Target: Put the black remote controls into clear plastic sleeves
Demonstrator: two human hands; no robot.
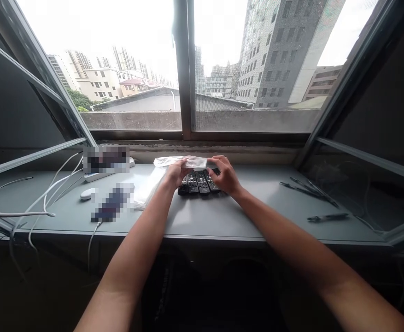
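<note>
From my head view, the landmark is the row of black remote controls (199, 182) on the grey table (222, 221): just above it in my view, the left hand (177, 174) has its fingers closed on a clear plastic bag (195, 162). To the row's right, the right hand (225, 175) curls its fingers at the bag's end, though I can't tell whether they grip it. Left of the row lie more clear plastic (148, 186) and white cables (46, 193); well to its right lie pens (327, 217).

Left fingers (182, 163) pinched, right fingers (218, 160) bent
</note>
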